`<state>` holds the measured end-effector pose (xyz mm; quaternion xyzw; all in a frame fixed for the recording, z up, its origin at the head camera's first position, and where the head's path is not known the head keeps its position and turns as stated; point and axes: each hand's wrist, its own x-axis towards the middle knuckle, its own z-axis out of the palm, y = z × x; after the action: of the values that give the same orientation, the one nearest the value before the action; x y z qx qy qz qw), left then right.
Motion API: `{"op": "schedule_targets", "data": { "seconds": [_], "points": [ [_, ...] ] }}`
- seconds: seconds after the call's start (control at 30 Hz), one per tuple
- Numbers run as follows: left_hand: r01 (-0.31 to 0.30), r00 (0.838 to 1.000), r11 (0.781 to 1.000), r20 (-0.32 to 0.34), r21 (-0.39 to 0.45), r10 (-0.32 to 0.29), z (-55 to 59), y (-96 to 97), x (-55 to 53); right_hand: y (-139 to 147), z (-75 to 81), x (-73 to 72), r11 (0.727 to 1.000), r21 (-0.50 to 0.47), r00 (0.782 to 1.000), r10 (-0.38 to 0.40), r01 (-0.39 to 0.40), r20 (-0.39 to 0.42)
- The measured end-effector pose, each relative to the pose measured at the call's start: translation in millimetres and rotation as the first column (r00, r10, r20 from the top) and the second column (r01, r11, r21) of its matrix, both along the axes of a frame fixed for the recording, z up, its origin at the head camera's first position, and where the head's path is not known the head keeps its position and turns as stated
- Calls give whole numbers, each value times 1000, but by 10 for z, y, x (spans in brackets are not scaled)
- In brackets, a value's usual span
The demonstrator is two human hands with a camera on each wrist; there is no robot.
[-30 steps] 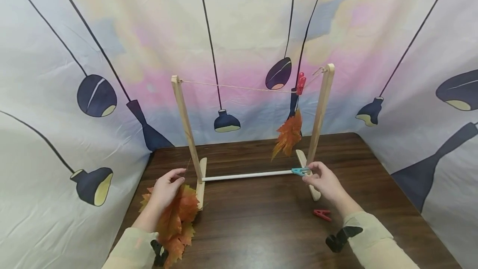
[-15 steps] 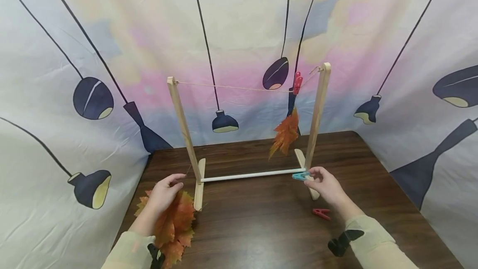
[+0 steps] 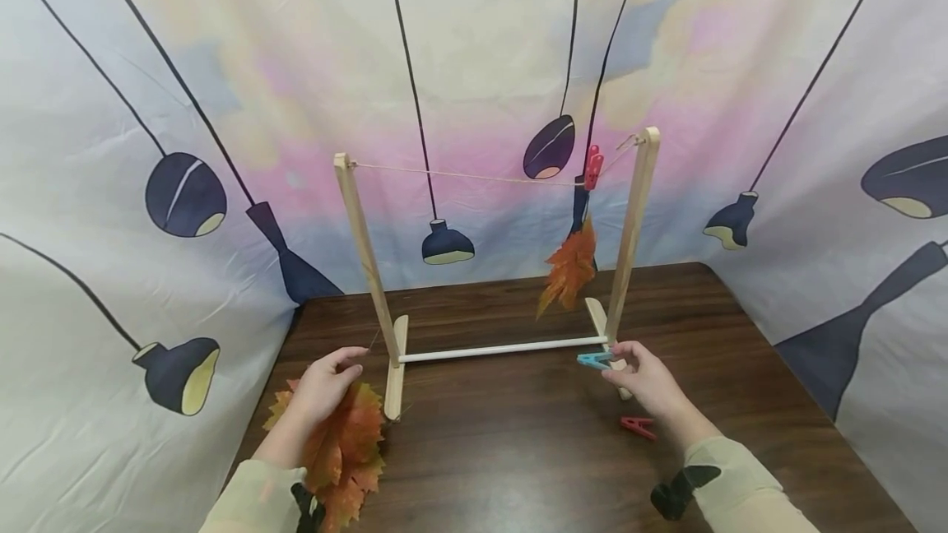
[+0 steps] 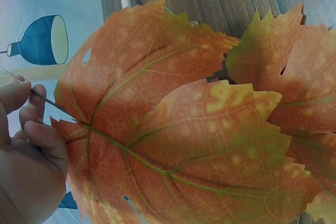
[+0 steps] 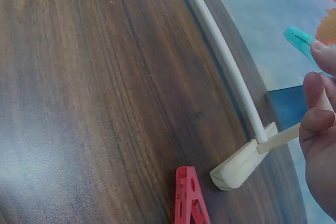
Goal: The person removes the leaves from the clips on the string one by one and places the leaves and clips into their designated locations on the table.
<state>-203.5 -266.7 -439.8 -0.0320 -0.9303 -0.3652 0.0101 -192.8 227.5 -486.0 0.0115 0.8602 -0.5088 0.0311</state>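
My left hand (image 3: pixel 326 385) pinches the thin stem of an orange-green artificial maple leaf (image 4: pixel 173 150) between thumb and fingers, and the leaf hangs below the hand. Beyond it, more leaves (image 4: pixel 294 77) show in the left wrist view. With thumb and fingertips my right hand (image 3: pixel 643 373) grips a blue clothespin (image 3: pixel 595 361) near the foot of the right post. Above, a cord (image 3: pixel 467 177) runs between the two posts of a wooden stand (image 3: pixel 366 257). On the cord's right part, a red clothespin (image 3: pixel 593 169) holds another orange leaf (image 3: pixel 570 266).
A second red clothespin (image 3: pixel 638 427) lies on the dark wooden table (image 3: pixel 504 451) below my right hand. A white rod (image 3: pixel 504 349) joins the stand's two feet low down. Behind hangs a cloth backdrop (image 3: pixel 474 48) printed with lamps.
My right hand has lowered a little with the blue clothespin, away from the white rod. The left hand keeps its pinch on the leaf stem, nearly still. The view has shifted slightly.
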Motion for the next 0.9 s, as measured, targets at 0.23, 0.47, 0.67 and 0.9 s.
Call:
{"op": "schedule_targets", "data": {
  "seconds": [0.23,0.47,0.67,0.9],
  "points": [
    [15,999,1000,38,-16,-14,-66,-8,4,-23,-70,7,1000,-11,1000,11,-11,12],
    [24,998,1000,61,-10,-23,-87,-30,3,-44,-142,41,1000,17,1000,-6,6,24],
    [26,997,999,79,-27,-24,-119,-47,41,-48,-231,67,1000,16,999,-9,9,48],
    [28,998,999,62,-27,-27,-159,-53,48,-34,-299,114,999,18,997,-28,27,73]
  ]
}}
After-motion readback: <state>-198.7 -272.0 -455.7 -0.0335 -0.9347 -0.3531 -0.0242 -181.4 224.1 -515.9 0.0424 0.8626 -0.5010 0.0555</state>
